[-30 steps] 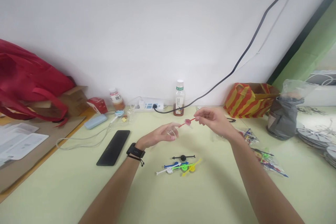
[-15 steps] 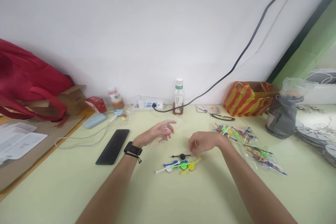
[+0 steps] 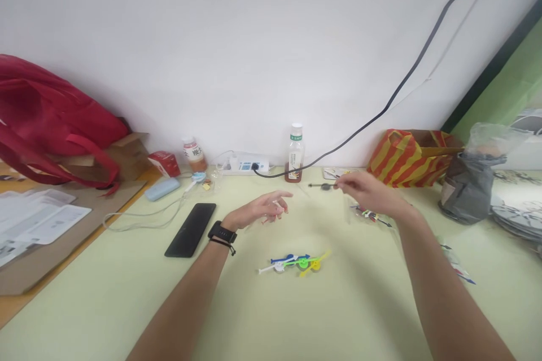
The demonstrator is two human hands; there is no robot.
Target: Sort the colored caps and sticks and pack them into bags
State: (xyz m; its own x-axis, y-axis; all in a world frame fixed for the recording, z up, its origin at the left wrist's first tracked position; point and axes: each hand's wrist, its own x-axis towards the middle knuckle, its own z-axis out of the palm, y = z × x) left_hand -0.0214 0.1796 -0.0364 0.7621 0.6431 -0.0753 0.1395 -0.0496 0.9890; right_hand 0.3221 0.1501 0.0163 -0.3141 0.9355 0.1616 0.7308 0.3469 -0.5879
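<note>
My right hand (image 3: 364, 189) is raised above the table and pinches one end of a black arrow spinner (image 3: 326, 186), which points left. Its fingers are closed. Opposite it, my left hand (image 3: 265, 208) has the index finger stretched out and the other fingers curled round a thin clear plastic bag (image 3: 275, 203); a bit of red shows there, its shape unclear. Below both hands a white arrow spinner (image 3: 278, 266), a blue one (image 3: 290, 258), a green one (image 3: 303, 263) and a yellow one (image 3: 315, 265) lie overlapping on the table.
Bagged coloured spinners (image 3: 368, 214) lie under my right forearm, partly hidden. A black phone (image 3: 190, 230) lies beside my left wrist. Along the wall stand a drink bottle (image 3: 295, 155), a power strip (image 3: 249, 166) and a striped bag (image 3: 393, 158). A dark cable (image 3: 364, 124) hangs across.
My right hand has lifted the black arrow spinner off the table and carried it up and to the right. My left hand has stayed nearly in place. The view has shifted slightly.
</note>
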